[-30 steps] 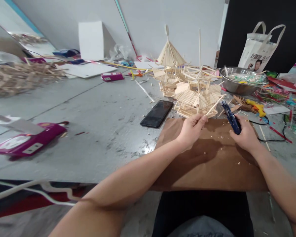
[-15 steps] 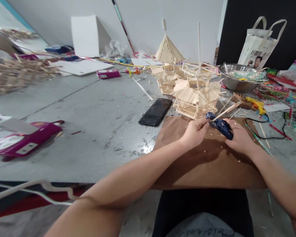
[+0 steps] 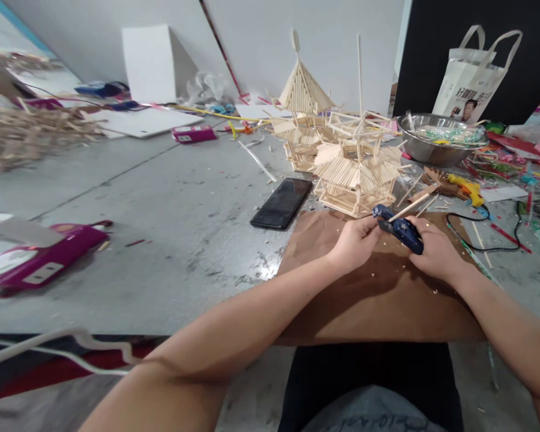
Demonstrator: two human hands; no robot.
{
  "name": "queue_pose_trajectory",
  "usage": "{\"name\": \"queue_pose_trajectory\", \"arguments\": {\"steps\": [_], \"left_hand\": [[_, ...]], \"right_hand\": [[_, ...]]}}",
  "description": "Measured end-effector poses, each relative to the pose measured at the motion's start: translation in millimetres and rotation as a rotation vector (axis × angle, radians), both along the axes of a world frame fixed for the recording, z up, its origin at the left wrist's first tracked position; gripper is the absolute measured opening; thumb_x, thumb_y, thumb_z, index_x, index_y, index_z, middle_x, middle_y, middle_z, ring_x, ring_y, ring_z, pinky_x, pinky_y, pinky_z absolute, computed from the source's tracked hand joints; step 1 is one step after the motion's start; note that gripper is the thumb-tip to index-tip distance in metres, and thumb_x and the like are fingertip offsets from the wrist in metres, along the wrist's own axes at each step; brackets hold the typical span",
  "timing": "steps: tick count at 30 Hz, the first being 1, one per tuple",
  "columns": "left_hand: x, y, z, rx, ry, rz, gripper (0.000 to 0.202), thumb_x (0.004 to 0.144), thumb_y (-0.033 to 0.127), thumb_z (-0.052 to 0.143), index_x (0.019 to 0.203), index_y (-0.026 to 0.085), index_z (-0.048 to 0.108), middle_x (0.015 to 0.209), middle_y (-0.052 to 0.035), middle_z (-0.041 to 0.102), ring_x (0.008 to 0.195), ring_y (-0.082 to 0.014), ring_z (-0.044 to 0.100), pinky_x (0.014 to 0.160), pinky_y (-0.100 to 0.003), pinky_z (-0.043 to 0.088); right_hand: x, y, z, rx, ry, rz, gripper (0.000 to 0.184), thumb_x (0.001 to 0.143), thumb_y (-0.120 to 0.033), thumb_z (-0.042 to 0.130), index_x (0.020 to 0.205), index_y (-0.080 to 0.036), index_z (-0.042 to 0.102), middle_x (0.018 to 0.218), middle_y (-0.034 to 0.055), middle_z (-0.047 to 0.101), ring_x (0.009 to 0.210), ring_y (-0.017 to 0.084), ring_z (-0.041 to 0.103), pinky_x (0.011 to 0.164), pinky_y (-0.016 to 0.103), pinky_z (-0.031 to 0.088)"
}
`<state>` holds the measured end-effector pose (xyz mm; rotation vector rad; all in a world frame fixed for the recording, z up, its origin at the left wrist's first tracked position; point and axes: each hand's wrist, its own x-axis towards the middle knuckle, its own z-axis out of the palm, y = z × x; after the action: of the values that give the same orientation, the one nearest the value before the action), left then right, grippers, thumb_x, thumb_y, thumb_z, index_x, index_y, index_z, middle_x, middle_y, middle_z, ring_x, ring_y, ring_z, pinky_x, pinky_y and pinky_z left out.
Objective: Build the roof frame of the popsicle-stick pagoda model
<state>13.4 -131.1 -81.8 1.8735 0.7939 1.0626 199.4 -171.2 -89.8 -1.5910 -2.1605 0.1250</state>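
Above the brown board [image 3: 342, 300], my left hand [image 3: 353, 243] is closed, pinching the near end of a thin pale wooden stick [image 3: 409, 207]. The stick points away to the upper right and crosses the blue tool. My right hand [image 3: 436, 249] is wrapped round a dark blue hand tool [image 3: 400, 231] that looks like cutters; its jaws are too small and covered to make out clearly. Tiny pale chips lie on the board under my hands. Just beyond them stands a small pavilion model [image 3: 357, 174] built of wooden sticks.
Behind it rises a second stick pavilion [image 3: 301, 90] with a pointed roof. A black phone [image 3: 281, 204] lies left of the board. To the right are a steel bowl [image 3: 441, 147], a yellow glue gun [image 3: 468, 187] with a black cord, and scraps. Purple power strips [image 3: 49, 252] lie left.
The whole view has shifted very slightly. Both hands keep the same grip on the stick and the blue tool, with hardly any movement.
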Motion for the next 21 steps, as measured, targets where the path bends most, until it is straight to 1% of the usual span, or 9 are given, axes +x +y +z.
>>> {"name": "queue_pose_trajectory", "arguments": {"steps": [9,14,21], "left_hand": [[-0.6,0.2,-0.8,-0.003,0.026,-0.002,0.030,0.080,0.032,0.041,0.054,0.017,0.042,0.050,0.0038,0.036,0.052,-0.0078,0.034,0.051,-0.018,0.031],[-0.6,-0.1,-0.1,-0.002,0.026,-0.012,0.033,0.081,0.035,0.041,0.053,0.017,0.039,0.050,0.0044,0.036,0.049,-0.0070,0.032,0.048,-0.019,0.029],[-0.5,-0.7,0.4,0.039,0.039,0.000,0.035,0.082,0.036,0.040,0.052,0.017,0.038,0.049,0.0044,0.036,0.049,-0.0069,0.032,0.048,-0.019,0.028]], "right_hand": [[-0.3,-0.7,-1.7,0.005,0.018,-0.022,0.061,0.059,-0.018,0.049,0.120,-0.015,0.045,0.114,0.0133,0.059,0.107,0.028,0.054,0.094,0.043,0.042],[0.2,-0.8,-3.2,-0.016,0.014,-0.045,0.062,0.058,-0.019,0.050,0.119,-0.010,0.046,0.117,0.0163,0.058,0.108,0.028,0.054,0.096,0.043,0.040],[-3.1,-4.9,1.8,-0.052,-0.003,-0.075,0.059,0.059,-0.020,0.049,0.117,-0.009,0.047,0.117,0.0170,0.058,0.108,0.029,0.055,0.093,0.042,0.043]]}}
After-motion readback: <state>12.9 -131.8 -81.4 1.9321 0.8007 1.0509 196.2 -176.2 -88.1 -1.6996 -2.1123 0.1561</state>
